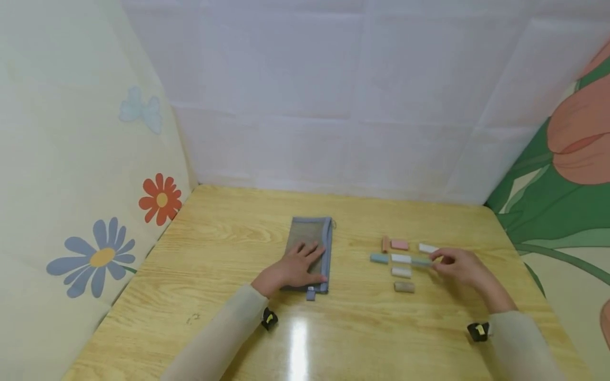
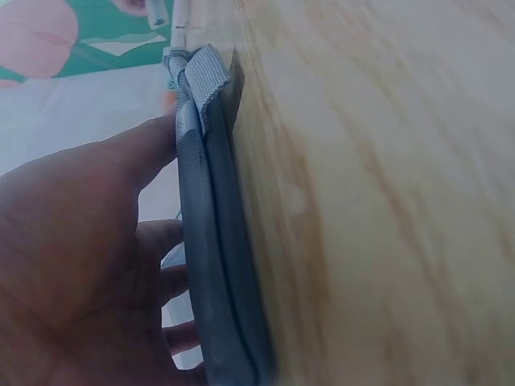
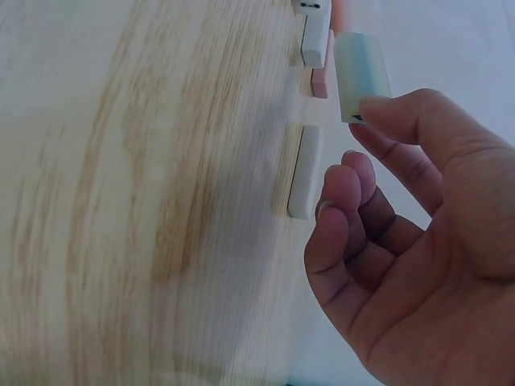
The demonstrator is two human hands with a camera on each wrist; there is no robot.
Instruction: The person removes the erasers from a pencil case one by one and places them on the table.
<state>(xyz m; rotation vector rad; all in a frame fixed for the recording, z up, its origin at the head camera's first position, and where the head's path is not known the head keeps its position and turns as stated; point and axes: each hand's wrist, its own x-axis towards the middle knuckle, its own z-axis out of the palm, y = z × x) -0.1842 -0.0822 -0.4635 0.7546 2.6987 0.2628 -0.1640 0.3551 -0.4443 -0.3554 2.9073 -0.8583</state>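
Note:
My left hand [image 1: 297,269] lies with spread fingers on a grey-blue zippered mesh pouch [image 1: 307,229], which is flat on the table. In the left wrist view the pouch's edge [image 2: 217,241] appears thin, and the fingers rest along its top. Between thumb and forefinger, my right hand [image 1: 461,269] pinches a pale green and blue eraser [image 3: 362,76], raised off the table; its other fingers are curled beneath. Around it lie a white eraser [image 1: 428,247], a second white one [image 1: 401,259], a blue one [image 1: 379,258] and a pink one [image 1: 399,244].
An orange-brown block [image 1: 385,244] stands beside the pink eraser. Nearer me are an off-white block [image 1: 401,272] and a grey-brown one [image 1: 404,287]. The wooden table [image 1: 229,254] meets a white cloth [image 1: 286,106] at the back and flower-printed cloths at both sides.

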